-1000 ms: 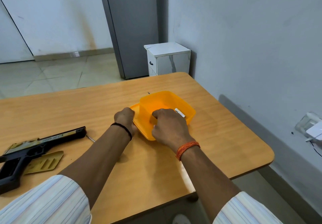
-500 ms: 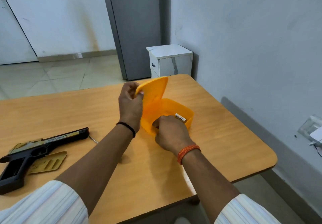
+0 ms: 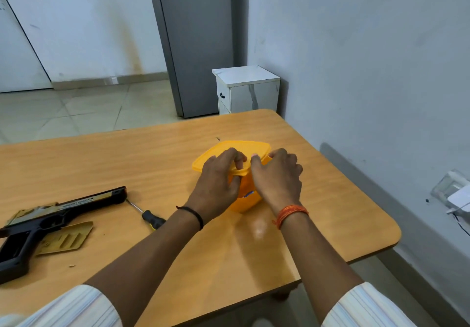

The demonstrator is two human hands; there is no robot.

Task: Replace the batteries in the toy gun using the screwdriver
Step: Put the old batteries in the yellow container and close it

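- The table [image 3: 106,163] carried everything, with the work gathered toward its near half.
- The toy gun [image 3: 50,221] lay at the near left, well apart from the hands, its gold cover [image 3: 64,237] loose beside the grip, probably because the battery bay had been opened. Small print ran along the barrel, too blurred to read.
- The orange box [image 3: 245,198] stood right of centre with its lid [image 3: 244,148] on top; a blue label on its near wall was mostly hidden and unreadable.
- The left hand [image 3: 218,176] curled over the lid's near edge, thumb under the rim, seemingly to press it shut.
- The right hand [image 3: 277,176] gripped the same edge just beside it, fingers bent over the lid.
- The screwdriver [image 3: 148,214] lay idle between gun and left wrist, its tip toward the barrel.
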